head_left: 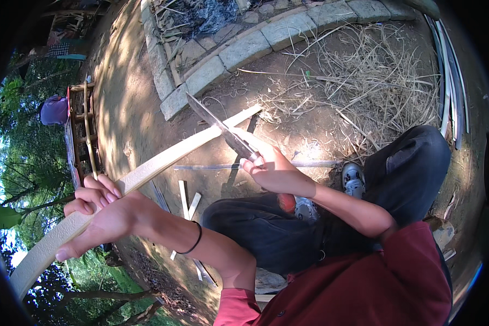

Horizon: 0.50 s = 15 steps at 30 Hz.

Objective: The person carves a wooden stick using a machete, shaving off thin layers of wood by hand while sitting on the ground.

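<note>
A long pale strip (163, 155), which looks like split bamboo, slants from the lower left edge up to the middle. My left hand (106, 209) is closed around its lower part, thumb beneath and fingers curled over the far edge. In my right hand (269, 165) is a knife (214, 124) with a long dark blade, its tip toward the upper left. The blade lies across the strip near the strip's far end and appears to touch it. My fingers wrap the knife near the blade's base. Its handle is mostly hidden by my hand.
Curly shavings (375, 81) lie heaped at the upper right, before a curved stone border (244, 51) with ash behind it. Long strips (451, 81) rest at the far right. Short pale pieces (187, 201) lie beside my bent knee (233, 217). A wooden rack (84, 127) stands left.
</note>
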Motion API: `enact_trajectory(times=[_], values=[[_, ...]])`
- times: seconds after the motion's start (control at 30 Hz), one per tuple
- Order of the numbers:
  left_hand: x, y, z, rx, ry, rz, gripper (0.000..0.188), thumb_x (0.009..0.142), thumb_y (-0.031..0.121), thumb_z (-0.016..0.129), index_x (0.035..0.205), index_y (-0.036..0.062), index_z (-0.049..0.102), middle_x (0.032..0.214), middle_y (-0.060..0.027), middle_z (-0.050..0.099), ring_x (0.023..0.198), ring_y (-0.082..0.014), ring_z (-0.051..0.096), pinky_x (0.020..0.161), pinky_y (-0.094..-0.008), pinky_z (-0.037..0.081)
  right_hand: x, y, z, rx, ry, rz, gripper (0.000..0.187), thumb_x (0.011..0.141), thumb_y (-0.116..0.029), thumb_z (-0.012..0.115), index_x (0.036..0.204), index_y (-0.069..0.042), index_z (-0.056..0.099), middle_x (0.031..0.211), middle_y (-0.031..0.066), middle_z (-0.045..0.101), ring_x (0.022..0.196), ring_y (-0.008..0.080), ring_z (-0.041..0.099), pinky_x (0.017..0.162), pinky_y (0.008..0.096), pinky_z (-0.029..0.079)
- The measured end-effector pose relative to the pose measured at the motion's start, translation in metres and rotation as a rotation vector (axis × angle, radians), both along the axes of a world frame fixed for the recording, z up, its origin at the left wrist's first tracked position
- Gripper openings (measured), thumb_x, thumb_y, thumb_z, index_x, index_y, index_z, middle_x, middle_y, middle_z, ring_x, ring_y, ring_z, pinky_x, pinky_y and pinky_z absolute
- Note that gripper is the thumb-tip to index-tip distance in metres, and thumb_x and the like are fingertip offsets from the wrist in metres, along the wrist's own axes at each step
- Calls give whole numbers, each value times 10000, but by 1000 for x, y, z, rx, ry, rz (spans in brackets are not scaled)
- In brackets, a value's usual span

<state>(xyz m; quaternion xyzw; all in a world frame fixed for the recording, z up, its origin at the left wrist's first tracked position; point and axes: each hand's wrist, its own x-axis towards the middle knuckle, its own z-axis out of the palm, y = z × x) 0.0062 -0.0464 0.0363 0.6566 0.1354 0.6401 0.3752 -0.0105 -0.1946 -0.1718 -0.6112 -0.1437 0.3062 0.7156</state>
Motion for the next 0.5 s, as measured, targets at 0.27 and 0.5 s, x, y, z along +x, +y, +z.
enact_trajectory(times=[0.27, 0.5], values=[[-1, -3, 2, -30, -17, 68, 734, 836, 836, 106, 636, 144, 250, 466, 15, 208, 403, -97, 180, 331, -203, 179, 10, -10, -2, 362, 490, 233, 779, 854, -10, 483, 1531, -210, 152, 789, 46, 523, 582, 77, 522, 452, 245, 474], [-1, -4, 2, -12, -19, 50, 723, 848, 820, 87, 617, 153, 242, 441, 13, 217, 381, -94, 187, 315, -197, 210, 21, -23, 2, 488, 754, 428, 892, 824, -25, 503, 1528, -293, 24, 897, 71, 535, 507, 65, 444, 384, 221, 410]])
